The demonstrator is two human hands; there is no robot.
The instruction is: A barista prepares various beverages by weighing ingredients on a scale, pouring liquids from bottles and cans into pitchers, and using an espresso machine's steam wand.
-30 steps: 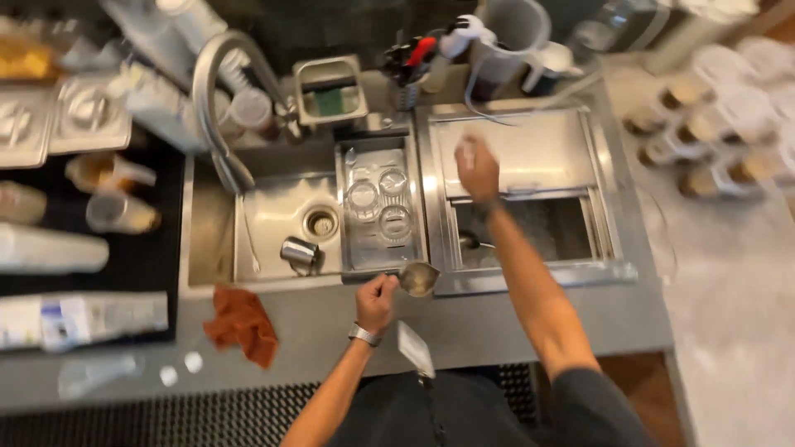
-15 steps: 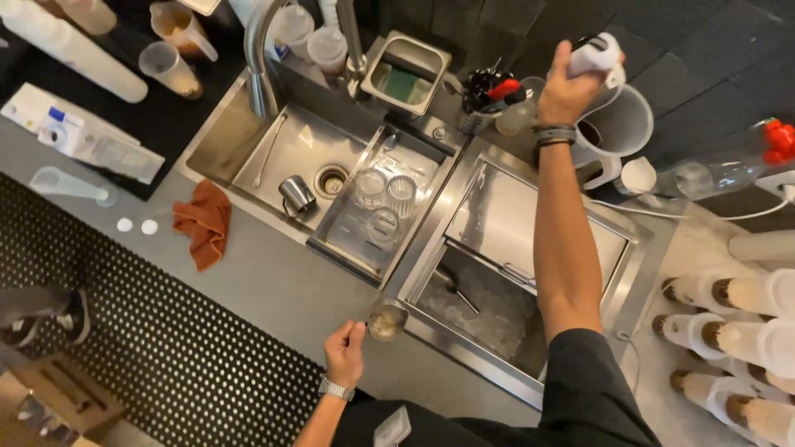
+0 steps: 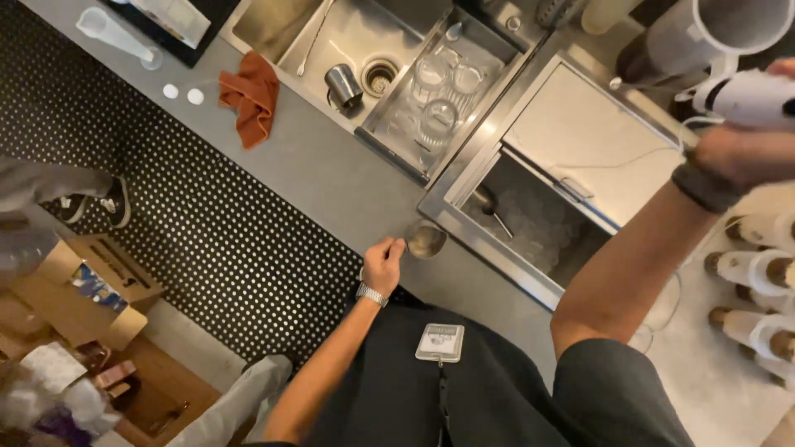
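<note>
Beside the open ice bin (image 3: 538,228), at its near-left corner, the left hand (image 3: 383,265) pinches a small metal cup (image 3: 426,240) by its side, fingers curled lightly round it, the cup standing upright on the steel surface (image 3: 331,178) right at the bin's rim. Up past the far-right side of the bin, the right hand (image 3: 741,149) is closed round a white handheld tool (image 3: 754,95), raised above the surface near a tall grey pitcher (image 3: 704,33). The step in hand looks like steadying the cup while the tool is brought over; bringing the two together would call for lowering the right arm across the bin's closed lid (image 3: 588,141). Left of the bin, a rack of glasses (image 3: 439,91) sits in the sink, near the cup. White bottles (image 3: 758,269) crowd the bin's right side, so free room lies mainly over the bin itself.
</note>
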